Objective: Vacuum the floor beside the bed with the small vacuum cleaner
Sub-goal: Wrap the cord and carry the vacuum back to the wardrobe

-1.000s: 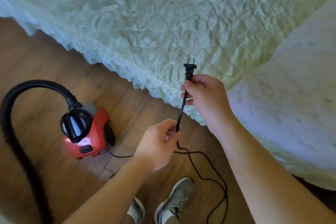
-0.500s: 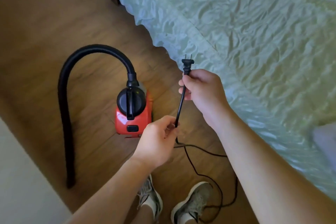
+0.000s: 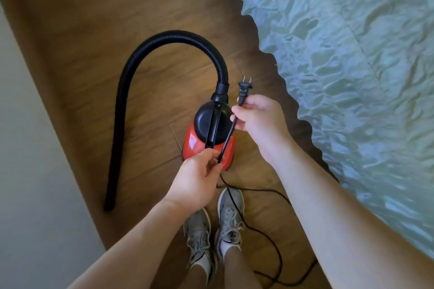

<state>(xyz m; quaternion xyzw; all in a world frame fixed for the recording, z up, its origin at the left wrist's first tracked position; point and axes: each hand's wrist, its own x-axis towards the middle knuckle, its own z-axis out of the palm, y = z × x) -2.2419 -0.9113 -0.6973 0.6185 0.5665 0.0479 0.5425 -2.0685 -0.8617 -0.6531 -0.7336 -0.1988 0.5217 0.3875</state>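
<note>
Bed (image 3: pixel 352 77) fills the right. The floor (image 3: pixel 94 30) strip beside it is where the vacuum cleaner (image 3: pixel 195 143) sits, just ahead of your shoes (image 3: pixel 230 213), with its hose (image 3: pixel 145 54) arcing left and its tip on the boards. The cord (image 3: pixel 227 141) is taut between your hands, slack looped at your feet. Right hand (image 3: pixel 260 119) fingers curl round the cord just under the plug (image 3: pixel 244 90), prongs up; left hand (image 3: pixel 197 178) pinches it lower. No socket in view. Keep the grip near the plug, feed slack with the left, and step clear of the loops.
</note>
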